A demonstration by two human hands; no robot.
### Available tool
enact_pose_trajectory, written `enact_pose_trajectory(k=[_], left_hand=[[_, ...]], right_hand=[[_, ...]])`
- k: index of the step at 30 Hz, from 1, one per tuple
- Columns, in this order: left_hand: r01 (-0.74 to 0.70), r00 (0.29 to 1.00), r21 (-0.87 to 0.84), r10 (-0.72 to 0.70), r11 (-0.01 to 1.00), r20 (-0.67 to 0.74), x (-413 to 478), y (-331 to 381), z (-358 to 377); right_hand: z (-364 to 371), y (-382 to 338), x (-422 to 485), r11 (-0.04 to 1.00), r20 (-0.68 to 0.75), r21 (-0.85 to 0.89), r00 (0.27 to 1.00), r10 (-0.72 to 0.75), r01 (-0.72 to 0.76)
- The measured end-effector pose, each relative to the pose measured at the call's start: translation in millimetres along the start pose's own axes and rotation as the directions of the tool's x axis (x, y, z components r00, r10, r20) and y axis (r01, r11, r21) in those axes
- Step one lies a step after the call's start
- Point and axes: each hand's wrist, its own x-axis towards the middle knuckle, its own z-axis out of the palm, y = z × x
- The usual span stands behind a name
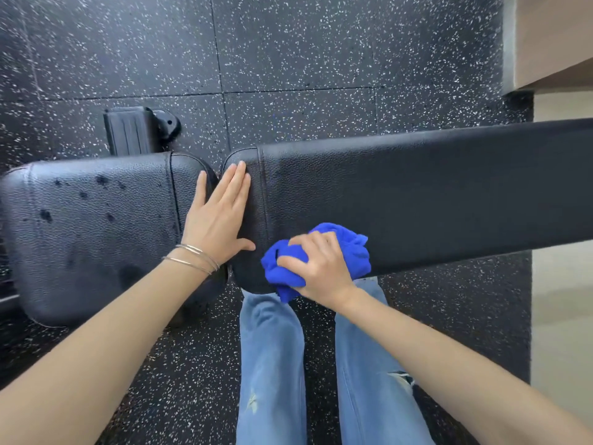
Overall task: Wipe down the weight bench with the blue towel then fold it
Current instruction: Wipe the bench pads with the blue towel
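Observation:
The black padded weight bench (417, 187) runs across the view in two pads, a long back pad on the right and a seat pad (90, 226) on the left. Dark wet spots dot the seat pad. My right hand (321, 264) grips a bunched blue towel (349, 248) and presses it on the near left end of the long pad. My left hand (218, 216) lies flat with straight fingers across the gap between the two pads.
Black speckled rubber floor tiles (321, 53) surround the bench. A black ribbed bench foot with a wheel (134, 130) sits behind the seat pad. A beige wall and step (558, 43) stand at the right. My legs in blue jeans (272, 364) are close to the bench.

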Motion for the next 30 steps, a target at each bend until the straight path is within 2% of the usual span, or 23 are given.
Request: enact_pose_trajectory(k=[2,4,6,8,9,13,16,17,19,21,23,28,30], left_hand=[[0.002,1.0,-0.016,-0.002,1.0,0.011,-4,-7,2],[0.001,1.0,-0.045,-0.001,0.999,0.011,-4,-9,5],[0.009,1.0,-0.076,-0.009,0.997,0.002,-4,-8,6],[0.011,1.0,-0.08,-0.012,0.997,-0.014,-3,-7,7],[0.006,1.0,-0.073,-0.007,0.997,-0.015,-3,-7,8],[0.017,1.0,-0.078,-0.018,0.997,-0.012,-2,-8,13],[0.016,1.0,-0.088,-0.016,0.996,-0.009,-3,-6,12],[0.015,1.0,-0.084,-0.015,0.996,-0.004,-4,-7,12],[0.015,1.0,-0.081,-0.016,0.997,-0.009,-3,-8,12],[0.018,1.0,-0.099,-0.019,0.995,-0.013,-3,-9,12],[0.026,0.999,-0.117,-0.028,0.993,-0.017,-4,-8,11],[0.035,0.999,-0.108,-0.034,0.994,0.003,-4,-3,7],[0.04,0.999,-0.109,-0.04,0.993,-0.002,-5,-2,7]], right_hand=[[1,4,5,0.997,-0.025,-0.033,0.997,-0.074,0.074],[1,6,34,0.996,-0.074,-0.077,0.996,-0.042,0.036],[3,7,81,0.979,-0.13,-0.069,0.975,0.182,-0.192],[5,10,131,0.916,-0.169,-0.047,0.907,0.386,-0.398],[6,13,150,0.893,-0.137,-0.065,0.89,0.435,-0.446],[9,32,202,0.875,0.184,-0.125,0.855,0.484,-0.469],[6,49,234,0.851,0.432,-0.068,0.753,0.496,-0.521],[4,52,239,0.85,0.469,-0.058,0.737,0.486,-0.523],[3,51,232,0.854,0.408,-0.037,0.772,0.487,-0.519],[2,41,210,0.875,0.239,-0.05,0.844,0.479,-0.482],[2,27,180,0.891,0.092,-0.09,0.887,0.453,-0.445],[2,-21,77,0.915,-0.082,-0.014,0.913,0.4,-0.403],[7,-38,28,0.932,-0.092,-0.003,0.928,0.36,-0.362]])
